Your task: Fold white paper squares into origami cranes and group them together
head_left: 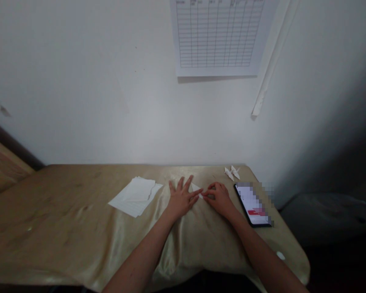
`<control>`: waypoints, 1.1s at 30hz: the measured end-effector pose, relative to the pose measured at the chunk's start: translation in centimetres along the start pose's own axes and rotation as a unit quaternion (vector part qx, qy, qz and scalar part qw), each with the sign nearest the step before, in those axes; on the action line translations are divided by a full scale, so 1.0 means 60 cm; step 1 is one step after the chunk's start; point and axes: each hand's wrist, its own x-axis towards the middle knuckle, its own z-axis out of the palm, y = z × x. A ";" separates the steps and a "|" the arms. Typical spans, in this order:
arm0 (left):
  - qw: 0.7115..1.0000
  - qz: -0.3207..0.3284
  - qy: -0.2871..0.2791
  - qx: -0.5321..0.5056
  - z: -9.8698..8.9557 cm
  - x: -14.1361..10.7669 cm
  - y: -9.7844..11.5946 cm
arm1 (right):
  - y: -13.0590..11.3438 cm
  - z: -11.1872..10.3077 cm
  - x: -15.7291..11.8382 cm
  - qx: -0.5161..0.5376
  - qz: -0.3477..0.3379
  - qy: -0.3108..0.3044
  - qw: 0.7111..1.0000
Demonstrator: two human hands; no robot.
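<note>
A small folded piece of white paper (196, 187) lies on the cloth-covered table between my two hands, partly hidden under my fingers. My left hand (182, 198) rests flat with its fingers spread, its thumb and forefinger side against the paper. From the other side, the bent fingers of my right hand (220, 197) pinch the paper's right corner, close to the left fingertips. How the paper is folded cannot be made out under the hands.
A stack of white paper sheets (134, 198) lies left of my hands. Two small folded paper birds (232, 172) stand at the back right, behind a phone (252, 205) with a lit screen. A small white scrap (280, 255) lies near the right edge. A printed chart (216, 36) hangs on the wall.
</note>
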 end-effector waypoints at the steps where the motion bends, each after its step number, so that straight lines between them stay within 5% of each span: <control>1: 1.000 -0.010 -0.002 0.000 0.000 0.000 0.001 | 0.000 0.000 0.000 -0.001 0.000 -0.001 1.000; 20: 0.989 -0.145 -0.029 0.003 0.004 0.019 -0.022 | -0.005 -0.005 0.001 0.002 0.016 -0.019 1.000; 33: 0.993 -0.118 0.009 -0.001 0.002 0.015 -0.023 | -0.004 -0.008 0.002 0.008 -0.028 -0.014 0.999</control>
